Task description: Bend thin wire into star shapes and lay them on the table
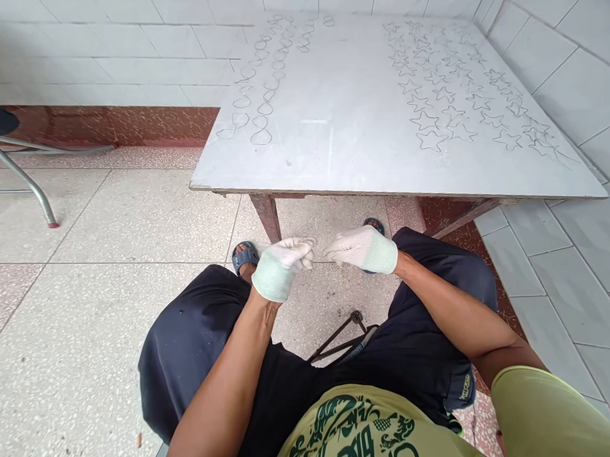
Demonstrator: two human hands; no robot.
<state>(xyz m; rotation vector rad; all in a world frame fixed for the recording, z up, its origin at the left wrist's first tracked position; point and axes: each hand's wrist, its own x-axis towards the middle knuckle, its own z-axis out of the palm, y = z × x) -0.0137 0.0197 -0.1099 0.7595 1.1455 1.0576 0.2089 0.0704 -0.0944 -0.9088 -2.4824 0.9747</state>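
Observation:
My left hand (pixel 289 257), in a white glove with a pale green cuff, is closed in front of my knees, its fingers curled together. A thin wire (pixel 318 261), very faint against the speckled floor, shows in the small gap between my hands. Opposite it, my right hand (pixel 356 247) wears a matching glove, its fingers pressed together and pointing at the left. Both hands appear to pinch the wire, though the fingertips hide most of it. They hang just short of the table's front edge, below its top.
On the white table (pixel 342 157), several star-shaped wire pieces (pixel 431 140) lie in rows at right, and looped, twisted wire pieces (pixel 262 135) at left. Tiled walls stand behind and at right. A metal-legged stool (pixel 33 184) is far left; a dark folding frame (pixel 339 337) is between my legs.

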